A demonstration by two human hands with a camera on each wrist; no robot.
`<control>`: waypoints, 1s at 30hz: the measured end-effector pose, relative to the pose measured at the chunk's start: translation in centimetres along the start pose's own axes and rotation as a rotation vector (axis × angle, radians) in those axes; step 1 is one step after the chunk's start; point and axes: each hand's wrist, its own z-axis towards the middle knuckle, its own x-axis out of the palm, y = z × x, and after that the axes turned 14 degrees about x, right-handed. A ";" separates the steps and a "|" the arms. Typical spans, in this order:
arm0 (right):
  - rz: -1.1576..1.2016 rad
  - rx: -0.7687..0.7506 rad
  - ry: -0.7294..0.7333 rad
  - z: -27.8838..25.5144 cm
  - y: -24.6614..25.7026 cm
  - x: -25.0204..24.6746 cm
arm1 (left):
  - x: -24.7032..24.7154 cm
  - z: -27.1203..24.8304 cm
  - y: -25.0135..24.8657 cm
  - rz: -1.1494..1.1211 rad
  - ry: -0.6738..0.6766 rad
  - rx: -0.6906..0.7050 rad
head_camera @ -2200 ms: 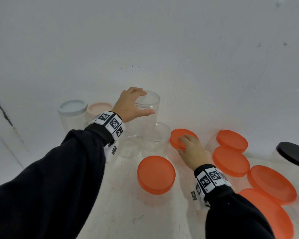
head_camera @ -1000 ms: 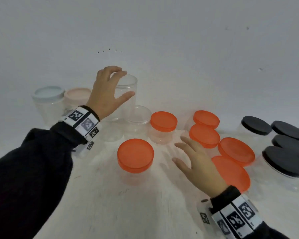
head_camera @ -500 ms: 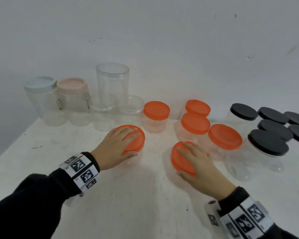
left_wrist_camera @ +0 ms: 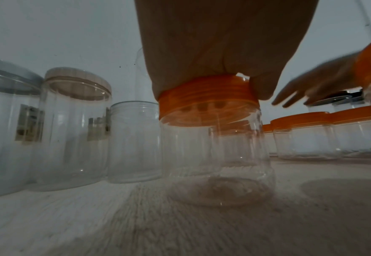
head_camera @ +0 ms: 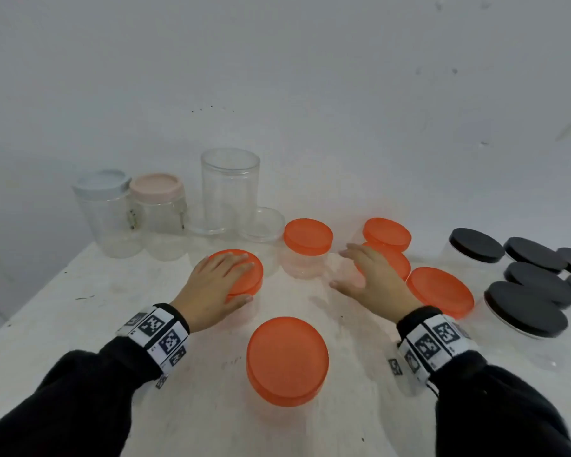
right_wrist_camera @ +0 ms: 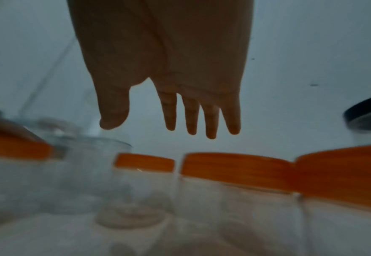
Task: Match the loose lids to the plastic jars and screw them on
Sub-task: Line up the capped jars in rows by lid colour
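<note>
Left hand (head_camera: 213, 285) lying palm-down on the round orange plastic lid (head_camera: 248, 269) of a clear plastic jar (left_wrist_camera: 217, 161), fingers flat across the top, thumb curled against the lid's rim. Right hand (head_camera: 378, 281) released, fingers spread and straight, hovering above the white table (head_camera: 80, 318), gripping nothing. Between the wrists, nearer the body, a second orange-lidded clear jar (head_camera: 287, 361). Just beyond the right fingertips, more orange-lidded jars (head_camera: 441, 291). Beyond the left hand, an unlidded tall clear cylindrical jar (head_camera: 229, 189).
</note>
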 end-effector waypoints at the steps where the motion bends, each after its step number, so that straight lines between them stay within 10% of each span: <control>1: -0.095 0.079 0.002 1.6 -1.2 -0.2 | -0.1 0.1 -0.1 0.000 -0.004 0.002; 7: -0.414 0.299 0.035 5.5 -3.3 0.7 | -0.2 0.1 -0.2 -0.027 -0.015 -0.029; 19: 0.053 -0.343 0.384 0.5 3.3 1.1 | 0.9 -0.5 -0.2 -0.002 -0.111 -0.050; 27: -0.012 0.207 -0.050 10.6 -1.2 -1.1 | 1.0 -0.5 -0.4 -0.026 -0.156 -0.063; 30: -0.151 0.507 -0.005 14.2 -4.3 -0.2 | 1.0 -0.4 -0.4 -0.009 -0.155 -0.057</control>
